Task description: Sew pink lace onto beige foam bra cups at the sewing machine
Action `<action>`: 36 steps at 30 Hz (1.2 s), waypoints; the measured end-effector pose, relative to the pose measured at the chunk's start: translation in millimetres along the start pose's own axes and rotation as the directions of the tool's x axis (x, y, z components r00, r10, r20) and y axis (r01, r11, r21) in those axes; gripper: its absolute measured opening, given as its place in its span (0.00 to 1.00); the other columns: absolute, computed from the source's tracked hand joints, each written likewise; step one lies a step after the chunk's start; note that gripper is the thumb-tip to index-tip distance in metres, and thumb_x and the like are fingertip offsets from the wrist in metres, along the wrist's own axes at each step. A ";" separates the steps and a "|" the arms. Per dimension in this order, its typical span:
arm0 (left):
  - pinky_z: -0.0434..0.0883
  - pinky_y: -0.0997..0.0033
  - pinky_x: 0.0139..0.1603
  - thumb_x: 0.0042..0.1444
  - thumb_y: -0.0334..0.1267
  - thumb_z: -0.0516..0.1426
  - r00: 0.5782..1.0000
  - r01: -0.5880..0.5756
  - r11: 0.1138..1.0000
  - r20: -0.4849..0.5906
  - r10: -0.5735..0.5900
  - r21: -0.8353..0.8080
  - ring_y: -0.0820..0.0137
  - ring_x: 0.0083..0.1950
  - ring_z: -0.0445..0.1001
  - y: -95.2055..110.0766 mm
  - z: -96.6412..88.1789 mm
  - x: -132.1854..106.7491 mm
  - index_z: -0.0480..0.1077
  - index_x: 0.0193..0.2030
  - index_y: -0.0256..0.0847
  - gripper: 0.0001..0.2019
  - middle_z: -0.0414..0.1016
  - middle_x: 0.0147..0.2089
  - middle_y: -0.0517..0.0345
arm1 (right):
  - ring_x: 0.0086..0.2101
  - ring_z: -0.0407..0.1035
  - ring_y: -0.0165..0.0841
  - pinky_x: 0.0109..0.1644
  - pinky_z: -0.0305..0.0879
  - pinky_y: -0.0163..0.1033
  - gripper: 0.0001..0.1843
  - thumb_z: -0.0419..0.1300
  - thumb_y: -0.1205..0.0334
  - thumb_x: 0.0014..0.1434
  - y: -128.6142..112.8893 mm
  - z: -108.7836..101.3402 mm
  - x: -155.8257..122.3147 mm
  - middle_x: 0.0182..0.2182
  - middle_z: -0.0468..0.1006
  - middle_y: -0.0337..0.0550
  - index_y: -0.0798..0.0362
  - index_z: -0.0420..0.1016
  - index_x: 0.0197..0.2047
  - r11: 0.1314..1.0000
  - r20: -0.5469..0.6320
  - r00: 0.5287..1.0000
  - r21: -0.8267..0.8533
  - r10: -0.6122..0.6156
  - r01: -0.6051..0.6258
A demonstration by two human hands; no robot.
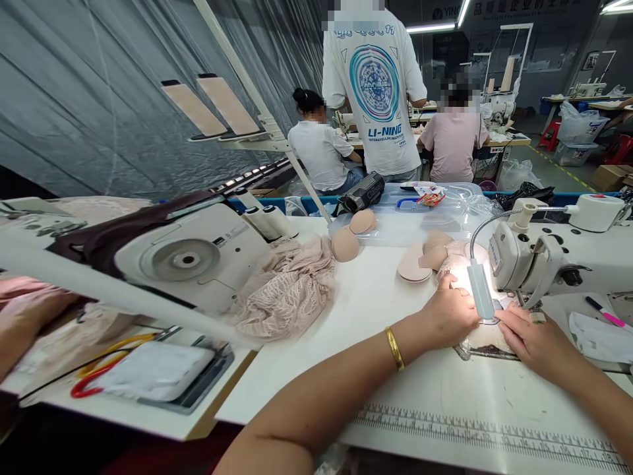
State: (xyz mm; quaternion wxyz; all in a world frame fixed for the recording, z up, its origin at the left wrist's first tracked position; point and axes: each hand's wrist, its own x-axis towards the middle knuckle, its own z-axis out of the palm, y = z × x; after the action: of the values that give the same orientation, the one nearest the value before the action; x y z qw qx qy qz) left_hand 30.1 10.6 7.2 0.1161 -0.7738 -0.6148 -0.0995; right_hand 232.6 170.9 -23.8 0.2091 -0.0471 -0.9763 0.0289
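Observation:
My left hand (pixel 452 310), with a gold bangle (pixel 394 348) on its wrist, rests on a pale lace garment piece (pixel 482 338) under the sewing machine (pixel 554 254) head, fingers curled and pressing the fabric. Just right of the needle area, my right hand (pixel 531 336) lies flat on the same piece, its fingers stretched out. A small gooseneck lamp (pixel 479 290) shines on the fabric between the two hands. The needle itself is hidden behind the lamp.
Several beige bra cups (pixel 414 266) and a heap of pink lace (pixel 289 290) lie on the white table (pixel 376 297). Another machine (pixel 192 257) stands at left. A printed ruler (pixel 489 439) runs along the front edge. Three people work behind; a pink pen (pixel 604 311) lies at right.

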 end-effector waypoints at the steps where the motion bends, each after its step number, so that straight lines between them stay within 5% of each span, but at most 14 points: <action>1: 0.54 0.46 0.58 0.68 0.30 0.54 1.000 0.012 1.000 0.017 -0.012 -0.002 0.64 0.40 0.72 -1.5 -1.1 1.0 0.74 0.34 0.38 0.11 0.78 0.36 0.56 | 0.35 0.75 0.42 0.32 0.68 0.42 0.20 0.48 0.60 0.75 0.2 0.8 0.1 0.43 0.85 0.49 0.47 0.81 0.55 1.000 -0.007 1.000 -0.008 0.007 -0.007; 4: 0.55 0.50 0.56 0.66 0.30 0.55 0.997 0.050 0.998 0.056 -0.048 -0.039 0.63 0.41 0.73 -13.2 -13.4 7.2 0.74 0.33 0.39 0.11 0.79 0.37 0.56 | 0.37 0.76 0.43 0.34 0.70 0.44 0.21 0.48 0.58 0.75 0.8 3.0 -1.1 0.44 0.85 0.50 0.47 0.81 0.57 0.999 -0.020 0.999 -0.009 0.030 -0.031; 7: 0.59 0.56 0.52 0.64 0.27 0.55 0.964 0.265 0.962 -0.005 -0.266 -0.064 0.62 0.42 0.74 -38.5 -36.5 25.0 0.76 0.35 0.38 0.10 0.80 0.40 0.52 | 0.36 0.76 0.43 0.32 0.70 0.43 0.22 0.47 0.55 0.75 2.2 5.2 -4.1 0.44 0.85 0.49 0.45 0.80 0.59 0.997 -0.005 0.998 0.015 0.070 -0.070; 10: 0.63 0.56 0.57 0.68 0.34 0.56 0.777 0.609 0.787 -0.127 -0.617 -0.098 0.55 0.59 0.73 -68.8 -52.1 55.2 0.79 0.49 0.40 0.10 0.78 0.56 0.46 | 0.32 0.75 0.41 0.30 0.68 0.42 0.22 0.46 0.53 0.76 4.2 6.3 -6.3 0.39 0.85 0.46 0.43 0.79 0.60 0.993 0.049 0.993 0.053 0.103 -0.106; 12: 0.64 0.53 0.61 0.62 0.41 0.65 0.683 0.723 0.679 -0.015 -0.730 -0.128 0.48 0.65 0.70 -84.0 -51.4 76.2 0.79 0.50 0.40 0.12 0.75 0.62 0.42 | 0.28 0.73 0.40 0.30 0.68 0.43 0.22 0.46 0.53 0.77 5.3 5.8 -6.7 0.38 0.84 0.44 0.42 0.78 0.60 0.992 0.071 0.992 0.064 0.106 -0.110; 15: 0.68 0.58 0.55 0.51 0.37 0.71 0.657 0.751 0.635 0.113 -0.745 -0.179 0.50 0.56 0.75 -94.8 -44.4 98.1 0.79 0.36 0.39 0.09 0.80 0.48 0.47 | 0.25 0.71 0.38 0.30 0.68 0.43 0.21 0.45 0.53 0.77 5.9 4.0 -6.1 0.40 0.85 0.42 0.43 0.77 0.59 0.992 0.081 0.992 0.064 0.101 -0.106; 17: 0.68 0.64 0.47 0.56 0.34 0.67 0.650 0.751 0.620 0.092 -0.754 -0.228 0.59 0.46 0.77 -96.7 -48.2 101.4 0.76 0.35 0.41 0.04 0.80 0.39 0.54 | 0.25 0.71 0.37 0.30 0.68 0.43 0.21 0.45 0.53 0.77 5.7 3.0 -5.7 0.41 0.85 0.42 0.43 0.78 0.59 0.992 0.086 0.991 0.064 0.105 -0.110; 21: 0.63 0.68 0.36 0.68 0.31 0.51 0.569 0.769 0.565 -0.082 -0.818 -0.300 0.66 0.38 0.73 -96.9 -86.2 71.5 0.71 0.43 0.42 0.07 0.76 0.38 0.56 | 0.25 0.71 0.37 0.31 0.70 0.44 0.22 0.45 0.52 0.77 5.6 3.4 -5.6 0.41 0.85 0.42 0.41 0.79 0.59 0.989 0.087 0.988 0.061 0.131 -0.136; 25: 0.64 0.70 0.36 0.59 0.29 0.56 0.447 0.724 0.549 -0.323 -0.834 -0.417 0.68 0.37 0.70 -78.8 -109.5 1.1 0.66 0.38 0.43 0.05 0.71 0.34 0.62 | 0.34 0.77 0.41 0.35 0.73 0.45 0.22 0.46 0.53 0.76 7.1 6.6 -5.7 0.44 0.84 0.46 0.43 0.79 0.59 0.991 0.042 0.994 0.078 0.104 -0.107; 26: 0.64 0.70 0.35 0.58 0.30 0.55 0.483 0.712 0.551 -0.267 -0.834 -0.434 0.68 0.35 0.70 -69.1 -105.4 -17.9 0.67 0.39 0.43 0.04 0.71 0.33 0.63 | 0.38 0.77 0.42 0.37 0.74 0.45 0.22 0.46 0.54 0.76 7.4 7.7 -5.7 0.46 0.84 0.47 0.44 0.79 0.58 0.992 0.024 0.995 0.086 0.092 -0.094; 28: 0.67 0.69 0.36 0.58 0.30 0.56 0.652 0.674 0.637 -0.102 -0.751 -0.375 0.67 0.35 0.71 -45.4 -86.6 -51.0 0.69 0.45 0.43 0.09 0.74 0.36 0.62 | 0.40 0.78 0.43 0.38 0.75 0.45 0.21 0.47 0.55 0.76 7.9 9.6 -5.7 0.47 0.84 0.49 0.45 0.80 0.57 0.992 0.004 0.997 0.100 0.079 -0.079; 32: 0.68 0.53 0.58 0.57 0.23 0.59 0.936 0.343 0.939 -0.095 -0.339 0.035 0.57 0.56 0.72 -1.7 -40.8 -77.6 0.74 0.46 0.43 0.13 0.76 0.58 0.48 | 0.38 0.76 0.42 0.37 0.74 0.45 0.20 0.47 0.56 0.76 6.7 10.3 -5.1 0.47 0.83 0.50 0.45 0.80 0.56 0.992 0.018 0.996 0.091 0.090 -0.091; 34: 0.67 0.60 0.57 0.62 0.23 0.57 0.996 0.090 0.995 0.012 -0.090 0.048 0.62 0.52 0.73 9.6 -29.4 -70.3 0.71 0.40 0.41 0.08 0.78 0.53 0.51 | 0.38 0.75 0.43 0.37 0.73 0.44 0.20 0.47 0.56 0.76 5.0 8.1 -3.9 0.45 0.83 0.50 0.46 0.80 0.57 0.993 0.020 0.996 0.071 0.090 -0.091; 36: 0.67 0.66 0.47 0.65 0.24 0.56 0.993 -0.034 0.999 0.117 0.035 -0.006 0.66 0.43 0.71 14.3 -26.0 -55.8 0.69 0.37 0.41 0.08 0.77 0.43 0.55 | 0.37 0.75 0.43 0.36 0.71 0.44 0.21 0.46 0.57 0.76 2.7 4.4 -1.8 0.42 0.83 0.50 0.47 0.80 0.55 0.995 0.022 0.997 0.054 0.080 -0.082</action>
State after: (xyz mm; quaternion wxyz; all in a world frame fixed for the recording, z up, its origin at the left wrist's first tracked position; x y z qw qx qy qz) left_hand 31.2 -52.2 14.6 0.0802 -0.7889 -0.6069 -0.0532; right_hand 232.6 173.2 -28.7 0.1990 -0.0806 -0.9745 0.0646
